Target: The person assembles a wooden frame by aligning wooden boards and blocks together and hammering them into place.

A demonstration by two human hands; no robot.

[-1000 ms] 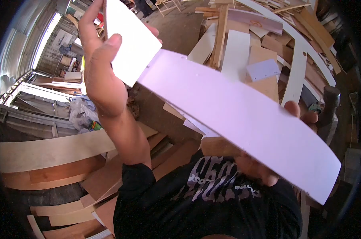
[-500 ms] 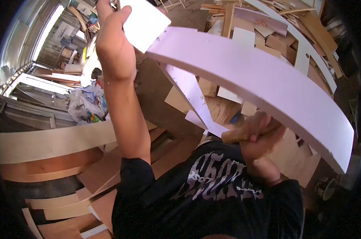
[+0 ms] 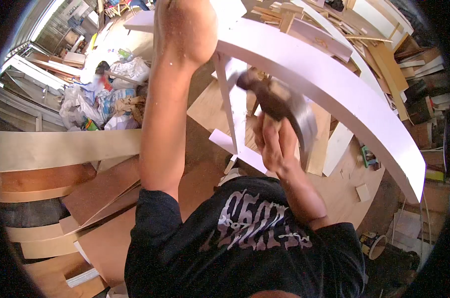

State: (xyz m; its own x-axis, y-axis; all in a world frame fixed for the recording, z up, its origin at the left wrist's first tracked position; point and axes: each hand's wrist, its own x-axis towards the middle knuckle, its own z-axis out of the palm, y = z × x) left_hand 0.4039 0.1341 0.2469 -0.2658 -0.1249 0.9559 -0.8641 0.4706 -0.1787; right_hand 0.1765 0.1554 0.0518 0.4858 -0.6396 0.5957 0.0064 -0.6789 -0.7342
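In the head view my right hand point(image 3: 274, 144) grips the handle of a claw hammer, its metal head point(image 3: 279, 99) blurred and raised beneath a curved white board point(image 3: 329, 82). The board arches from upper centre to lower right, with a narrow white upright point(image 3: 236, 109) under its left part. My left hand point(image 3: 187, 32) is raised at the top edge against the board's left part, beside a bright white panel point(image 3: 227, 12). Its fingers are hidden or out of frame. A short white strip point(image 3: 240, 153) lies across the upright's lower end, near my shirt.
Curved wooden pieces point(image 3: 61, 149) and brown sheets point(image 3: 103, 191) are stacked at left. Plastic bags point(image 3: 103, 99) lie beyond them. Scrap boards point(image 3: 384, 54) crowd the upper right. A plywood sheet point(image 3: 351, 191) lies below the arch, and a bucket point(image 3: 374, 245) stands lower right.
The hammer has swung up from near my body, its head now showing under the curved board. My left hand appears farther right in the shifted view, and its thumb no longer shows.
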